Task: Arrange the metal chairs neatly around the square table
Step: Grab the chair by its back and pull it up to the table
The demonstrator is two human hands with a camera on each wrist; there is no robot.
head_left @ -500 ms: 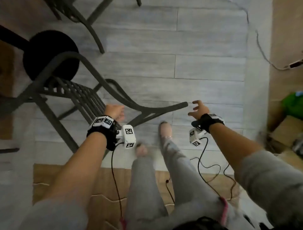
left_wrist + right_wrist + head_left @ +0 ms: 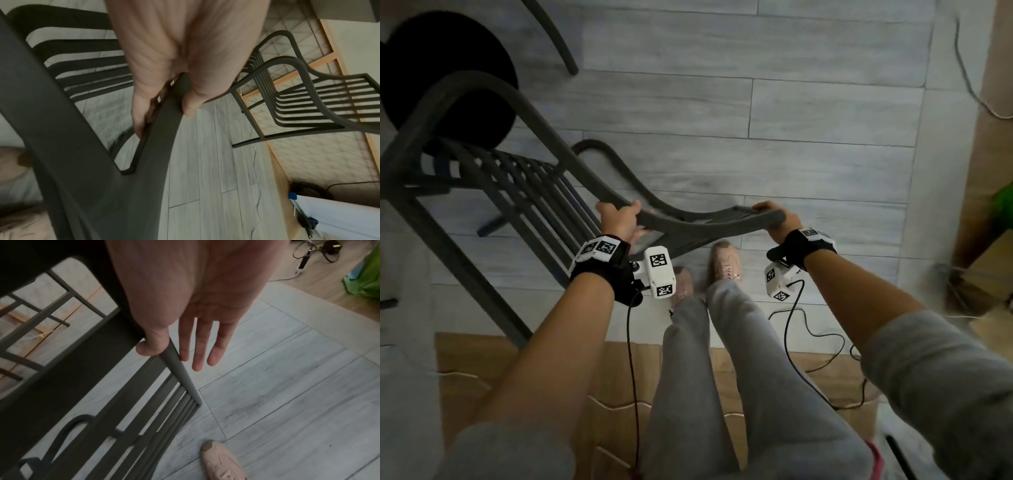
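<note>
A dark grey metal chair [image 2: 705, 222] with a slatted seat and back stands in front of me on the grey plank floor. My left hand [image 2: 619, 216] grips the left end of its curved top rail, thumb and fingers wrapped round the frame [image 2: 162, 129]. At the rail's right end is my right hand [image 2: 770, 214]. Its thumb hooks over the rail corner [image 2: 180, 369] while three fingers [image 2: 197, 345] lie straight beside it. A black round base [image 2: 448, 78] lies beyond the chair's seat. A second slatted chair [image 2: 308, 100] appears in the left wrist view.
Another chair's leg [image 2: 551, 37] reaches in at the top. My feet in pink shoes [image 2: 724, 260] stand just behind the held chair. Black cables [image 2: 791, 325] trail over the floor and the wooden strip. A green bag [image 2: 1005, 212] and a cardboard box [image 2: 989, 270] sit at the right.
My right hand, which was spread open just off the rail's end, now holds it. My left hand has taken the rail's left end. The chair looks nearer and larger.
</note>
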